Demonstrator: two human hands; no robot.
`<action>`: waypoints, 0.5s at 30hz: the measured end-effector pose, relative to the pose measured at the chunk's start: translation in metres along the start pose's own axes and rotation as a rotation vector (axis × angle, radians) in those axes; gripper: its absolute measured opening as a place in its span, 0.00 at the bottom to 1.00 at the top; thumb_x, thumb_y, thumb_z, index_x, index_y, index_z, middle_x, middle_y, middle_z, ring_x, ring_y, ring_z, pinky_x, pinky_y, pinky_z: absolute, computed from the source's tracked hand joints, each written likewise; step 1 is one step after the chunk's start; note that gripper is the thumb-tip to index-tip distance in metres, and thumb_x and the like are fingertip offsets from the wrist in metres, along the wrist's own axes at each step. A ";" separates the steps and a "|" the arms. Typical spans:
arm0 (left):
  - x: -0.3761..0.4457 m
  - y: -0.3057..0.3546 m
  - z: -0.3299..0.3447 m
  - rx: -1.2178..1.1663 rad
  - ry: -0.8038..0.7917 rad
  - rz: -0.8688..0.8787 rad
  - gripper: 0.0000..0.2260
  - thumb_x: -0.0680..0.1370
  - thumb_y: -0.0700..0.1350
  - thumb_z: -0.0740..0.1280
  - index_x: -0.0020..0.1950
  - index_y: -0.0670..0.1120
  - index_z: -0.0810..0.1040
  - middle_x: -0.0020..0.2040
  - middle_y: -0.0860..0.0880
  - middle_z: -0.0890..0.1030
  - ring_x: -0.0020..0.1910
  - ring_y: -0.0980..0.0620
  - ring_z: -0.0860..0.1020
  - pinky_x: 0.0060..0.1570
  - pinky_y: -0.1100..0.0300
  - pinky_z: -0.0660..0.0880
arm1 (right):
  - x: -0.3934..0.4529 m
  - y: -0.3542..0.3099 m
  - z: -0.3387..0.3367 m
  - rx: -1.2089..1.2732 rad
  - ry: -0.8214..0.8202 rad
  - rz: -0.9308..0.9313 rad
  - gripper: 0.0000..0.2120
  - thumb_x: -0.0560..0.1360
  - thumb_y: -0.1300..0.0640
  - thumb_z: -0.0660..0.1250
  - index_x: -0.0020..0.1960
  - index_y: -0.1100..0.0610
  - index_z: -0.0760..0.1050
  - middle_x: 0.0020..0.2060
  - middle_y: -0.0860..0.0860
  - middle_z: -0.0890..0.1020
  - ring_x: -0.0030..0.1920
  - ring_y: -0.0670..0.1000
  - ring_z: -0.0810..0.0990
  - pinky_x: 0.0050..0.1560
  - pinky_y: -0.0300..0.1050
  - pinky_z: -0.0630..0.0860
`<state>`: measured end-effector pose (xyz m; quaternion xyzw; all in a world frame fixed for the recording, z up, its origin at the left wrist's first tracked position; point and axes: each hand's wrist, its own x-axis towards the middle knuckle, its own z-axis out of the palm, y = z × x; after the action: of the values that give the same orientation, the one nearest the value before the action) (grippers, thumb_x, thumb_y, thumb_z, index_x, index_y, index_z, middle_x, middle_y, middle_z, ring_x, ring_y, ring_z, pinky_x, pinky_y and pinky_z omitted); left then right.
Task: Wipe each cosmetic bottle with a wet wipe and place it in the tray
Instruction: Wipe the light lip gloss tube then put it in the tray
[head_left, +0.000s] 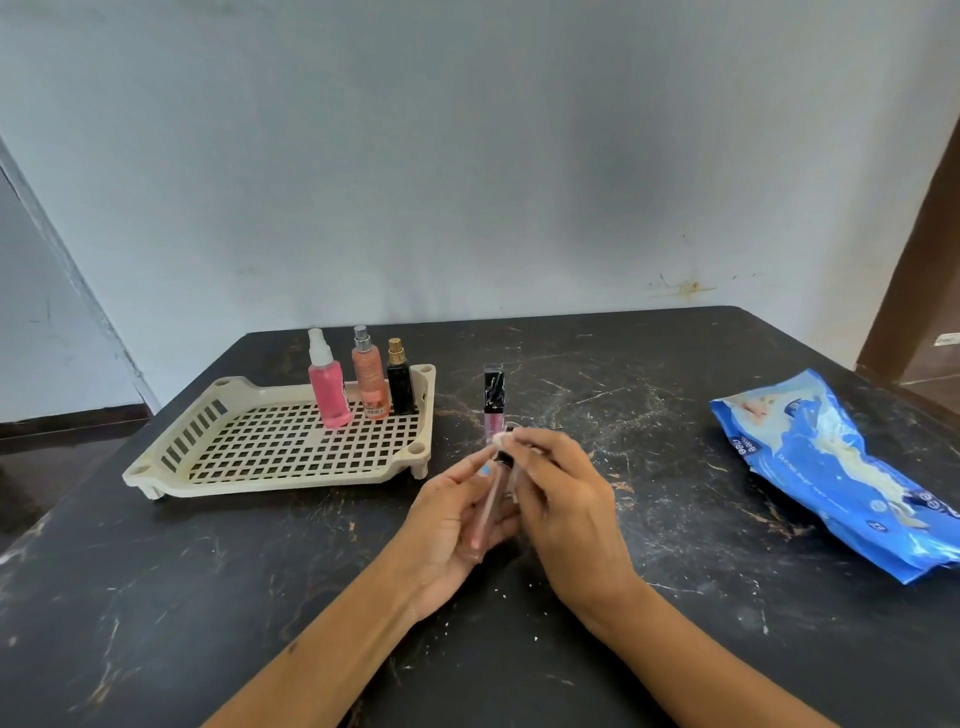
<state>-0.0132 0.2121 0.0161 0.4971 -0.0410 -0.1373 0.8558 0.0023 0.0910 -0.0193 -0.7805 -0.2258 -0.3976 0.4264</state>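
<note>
Cream tray (291, 475) holds three bottles (362, 382); left grip (457, 525) holds tube (485, 512), right grip (558, 499) pinches wipe (503, 440).

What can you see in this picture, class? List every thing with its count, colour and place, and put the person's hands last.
Tray: one, cream, slotted, on the table's left side.
Spray bottles: three, standing at the tray's far right corner: pink, peach, black with gold cap.
Standing tube: one, pink with black cap, upright on the table beyond the hands.
Held tube: one, pale pink with black cap, in the left hand.
Wet wipe: one, white, small wad at the right fingertips.
Wipe packet: one, blue, lying at the right.
Table: one, black, marbled.
Left hand: holding the tube.
Right hand: holding the wipe.
</note>
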 end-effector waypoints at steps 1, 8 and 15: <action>-0.001 0.000 0.000 0.019 -0.018 -0.019 0.15 0.74 0.37 0.62 0.61 0.42 0.76 0.48 0.42 0.83 0.47 0.47 0.83 0.45 0.56 0.80 | 0.002 0.002 -0.002 0.000 0.021 0.049 0.13 0.77 0.61 0.62 0.58 0.62 0.81 0.54 0.50 0.79 0.52 0.49 0.80 0.55 0.33 0.75; -0.007 0.000 0.000 0.124 -0.059 -0.009 0.26 0.69 0.31 0.67 0.66 0.42 0.72 0.57 0.37 0.80 0.55 0.44 0.80 0.52 0.53 0.79 | 0.006 0.007 -0.011 -0.004 0.096 0.038 0.12 0.72 0.69 0.67 0.53 0.64 0.82 0.49 0.52 0.81 0.50 0.50 0.81 0.54 0.37 0.77; -0.008 0.002 0.001 0.122 -0.047 0.020 0.17 0.70 0.32 0.65 0.59 0.37 0.77 0.47 0.40 0.82 0.46 0.48 0.82 0.46 0.55 0.79 | 0.006 0.005 -0.013 0.100 0.111 -0.053 0.09 0.71 0.66 0.67 0.46 0.61 0.84 0.44 0.51 0.83 0.46 0.44 0.81 0.49 0.31 0.77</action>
<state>-0.0205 0.2142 0.0193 0.5444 -0.0743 -0.1377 0.8241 0.0035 0.0774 -0.0124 -0.7287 -0.2418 -0.4397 0.4661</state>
